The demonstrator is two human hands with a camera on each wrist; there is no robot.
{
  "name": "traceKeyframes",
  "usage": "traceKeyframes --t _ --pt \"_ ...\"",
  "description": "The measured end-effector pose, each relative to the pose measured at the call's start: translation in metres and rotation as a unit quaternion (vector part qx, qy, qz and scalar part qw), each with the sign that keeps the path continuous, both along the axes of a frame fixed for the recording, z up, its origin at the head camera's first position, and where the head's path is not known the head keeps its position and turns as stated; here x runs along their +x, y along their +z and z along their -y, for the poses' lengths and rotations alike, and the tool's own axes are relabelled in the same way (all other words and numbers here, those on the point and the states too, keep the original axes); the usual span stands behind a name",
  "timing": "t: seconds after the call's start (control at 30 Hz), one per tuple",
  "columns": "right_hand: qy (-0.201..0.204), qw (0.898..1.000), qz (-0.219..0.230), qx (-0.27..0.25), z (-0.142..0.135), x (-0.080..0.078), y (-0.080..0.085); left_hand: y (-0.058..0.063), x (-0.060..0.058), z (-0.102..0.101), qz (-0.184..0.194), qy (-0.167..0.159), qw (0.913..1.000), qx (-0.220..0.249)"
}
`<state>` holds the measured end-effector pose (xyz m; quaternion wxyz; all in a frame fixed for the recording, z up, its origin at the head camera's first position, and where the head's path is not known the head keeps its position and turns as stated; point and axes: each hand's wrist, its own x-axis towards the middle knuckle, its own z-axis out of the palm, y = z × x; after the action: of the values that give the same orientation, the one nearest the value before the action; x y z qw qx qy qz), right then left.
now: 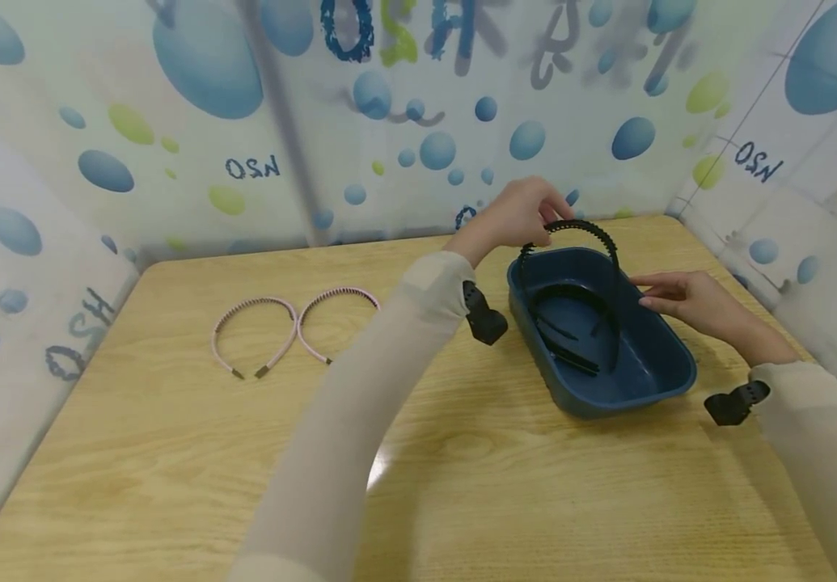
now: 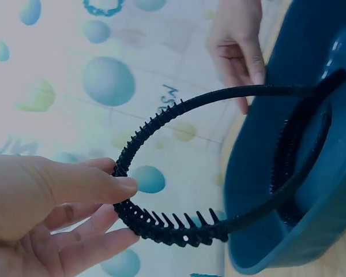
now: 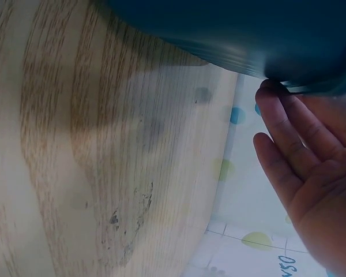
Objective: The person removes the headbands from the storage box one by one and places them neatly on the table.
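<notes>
My left hand (image 1: 523,212) pinches a black toothed headband (image 2: 161,231) at the top of its arch, between thumb and fingers. The headband stands over the dark blue plastic basin (image 1: 585,408), its two ends reaching down inside. More black headband (image 1: 571,293) lies in the basin; how many pieces there are I cannot tell. At the basin's right rim is my right hand (image 1: 695,303), its thumb on the inner side and its fingers against the outside, holding the edge lightly. In the right wrist view, the fingertips (image 3: 269,95) touch the wall just under the rim.
Two pale pink headbands, a left one (image 1: 251,301) and a right one (image 1: 341,289), lie side by side on the wooden table (image 1: 171,461). My left sleeve partly covers the right one. Patterned walls (image 1: 418,153) close in the table's back and sides.
</notes>
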<state>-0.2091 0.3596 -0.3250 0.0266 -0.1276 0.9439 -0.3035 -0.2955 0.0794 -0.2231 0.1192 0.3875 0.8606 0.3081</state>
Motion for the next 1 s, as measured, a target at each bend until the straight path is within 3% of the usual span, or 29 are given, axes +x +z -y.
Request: traceKeyframes --t 0.23,0.37,0.67,1.0 --pt "-0.001 1.0 0.005 0.007 0.001 -0.001 -0.001 0.01 -0.002 0.02 -0.007 0.007 0.9996 0.027" --pt "0.0 1.0 0.001 0.008 0.001 0.0 0.0 0.016 -0.004 0.032 -0.014 0.022 0.9995 0.02" --pt "0.006 1.0 -0.008 -0.004 -0.002 0.0 -0.002 0.026 -0.01 0.053 0.012 0.05 0.9985 0.016" --pt "0.006 1.0 -0.004 0.003 -0.001 0.0 -0.001 0.029 -0.02 0.087 -0.004 0.07 0.9975 -0.007"
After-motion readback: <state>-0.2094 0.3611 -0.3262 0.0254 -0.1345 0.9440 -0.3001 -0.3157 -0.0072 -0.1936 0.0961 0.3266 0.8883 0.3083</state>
